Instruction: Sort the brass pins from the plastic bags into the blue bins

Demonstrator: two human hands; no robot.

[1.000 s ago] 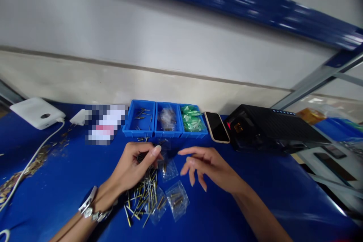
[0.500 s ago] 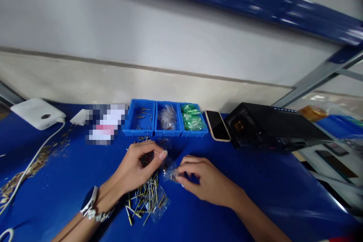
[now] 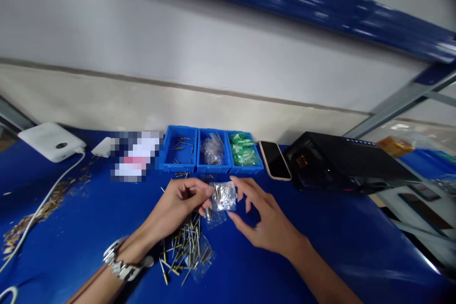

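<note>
My left hand [image 3: 188,202] pinches a small clear plastic bag [image 3: 225,196] by its left edge; thin metal pieces show inside it. Around the bag's right side my right hand [image 3: 261,213] is spread, thumb and fingers apart, with fingertips close to the upper right corner. Another clear bag [image 3: 215,218] lies just below, partly covered. Under and in front of my left wrist is a loose pile of thin brass-and-silver pins [image 3: 185,247]. A further clear bag [image 3: 204,261] with pins lies at the pile's right edge.
Three blue bins stand behind: one with a few pins [image 3: 178,159], one with clear bags [image 3: 213,149], one with green packets [image 3: 245,149]. A phone [image 3: 275,160] and a black box-shaped device [image 3: 342,161] are to the right. A white device [image 3: 52,142] with a cable [image 3: 42,199] sits left.
The clear bag has come up flat into view between my hands, held by the left. My right hand has opened from a pinch, its fingers now spread.
</note>
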